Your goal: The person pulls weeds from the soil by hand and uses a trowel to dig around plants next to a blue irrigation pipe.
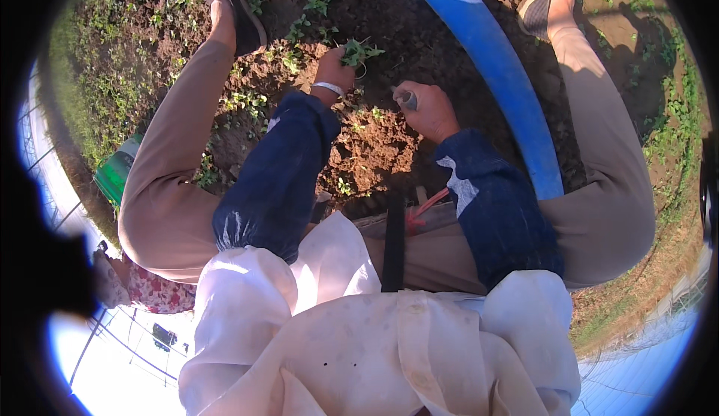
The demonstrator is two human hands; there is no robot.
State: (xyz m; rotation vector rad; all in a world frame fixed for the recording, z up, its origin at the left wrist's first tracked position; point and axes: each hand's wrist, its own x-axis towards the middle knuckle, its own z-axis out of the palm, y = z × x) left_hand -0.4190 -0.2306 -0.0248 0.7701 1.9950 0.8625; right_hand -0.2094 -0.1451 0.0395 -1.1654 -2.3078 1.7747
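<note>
The sprig [361, 52] is green, the soil [378, 150] reddish brown, the pipe [513, 98] blue. Navy sleeves [277, 169] bear white patches [462, 189]; the trousers [172, 143] are taupe, the shirt [359, 333] cream, a nearby garment [153, 292] red-and-white floral.

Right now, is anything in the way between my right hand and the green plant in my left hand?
Nothing visible: between your right hand and the green plant in your left hand I see only soil. The curved blue tube lies to the right of your right hand, outside that gap.
</note>
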